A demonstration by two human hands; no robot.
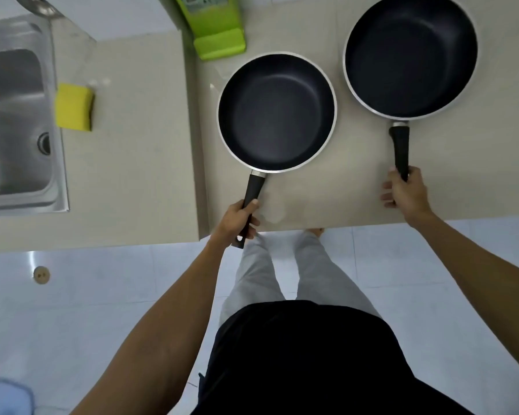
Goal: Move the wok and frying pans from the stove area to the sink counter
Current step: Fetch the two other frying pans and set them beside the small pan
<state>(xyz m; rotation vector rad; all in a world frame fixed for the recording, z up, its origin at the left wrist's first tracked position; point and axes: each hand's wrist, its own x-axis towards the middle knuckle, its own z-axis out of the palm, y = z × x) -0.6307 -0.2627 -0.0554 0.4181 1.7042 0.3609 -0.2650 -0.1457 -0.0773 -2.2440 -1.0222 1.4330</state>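
Note:
Two dark non-stick pans with pale rims lie on the beige counter (327,193), handles pointing toward me. The frying pan (276,112) sits in the middle; my left hand (237,221) is closed around its black handle at the counter's front edge. The deeper, larger pan (411,52) sits at the far right. My right hand (405,188) grips the end of its handle, fingers partly spread. The higher sink counter (132,145) lies to the left, with the steel sink (15,115) at the far left.
A yellow sponge (74,106) lies on the sink counter beside the sink. A green bottle (213,22) stands at the back near the step between the two counters. White floor tiles and my legs are below.

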